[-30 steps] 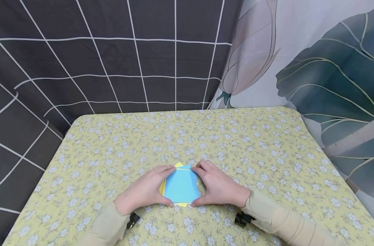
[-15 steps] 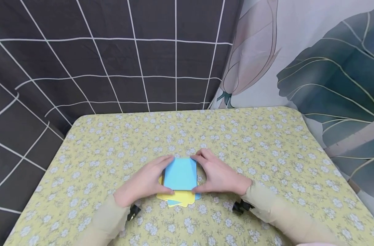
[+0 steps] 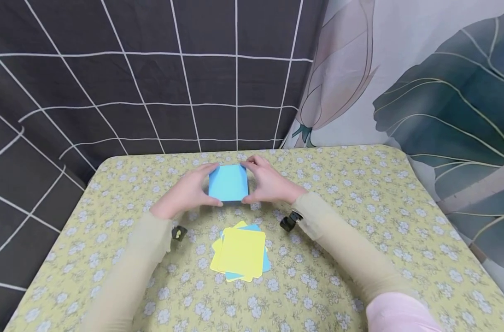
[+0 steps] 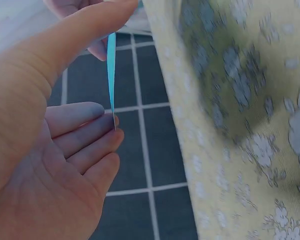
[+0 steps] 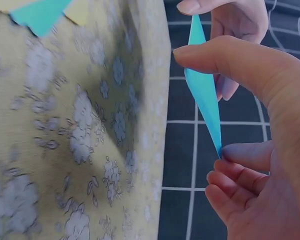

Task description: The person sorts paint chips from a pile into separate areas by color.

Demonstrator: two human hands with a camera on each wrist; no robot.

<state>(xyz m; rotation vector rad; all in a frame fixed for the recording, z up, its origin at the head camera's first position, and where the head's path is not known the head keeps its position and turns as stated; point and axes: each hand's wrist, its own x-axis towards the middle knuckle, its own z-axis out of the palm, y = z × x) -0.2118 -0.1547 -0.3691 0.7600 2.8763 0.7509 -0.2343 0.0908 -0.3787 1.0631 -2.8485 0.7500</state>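
Note:
A blue square card (image 3: 228,183) is held up over the far half of the table between my two hands. My left hand (image 3: 186,191) pinches its left edge, thumb at the near corner and fingers at the far one. On the opposite edge, my right hand (image 3: 272,182) grips it the same way. Both wrist views catch the card nearly edge-on, as a thin blue sheet (image 5: 202,92) slightly bowed in the right one. Closer to me lies a loose pile of square cards (image 3: 242,253), blue and yellow, fanned at different angles with a yellow one on top.
A yellow flowered cloth (image 3: 339,240) covers the table. Behind it and on the left hangs a dark curtain (image 3: 152,78) with a white grid; a pale leaf-print curtain (image 3: 442,92) hangs on the right. Each wrist wears a small black device (image 3: 290,221).
Both hands lifted the blue card off the pile and carried it away from me, slightly leftward. The yellow top of the pile is now uncovered.

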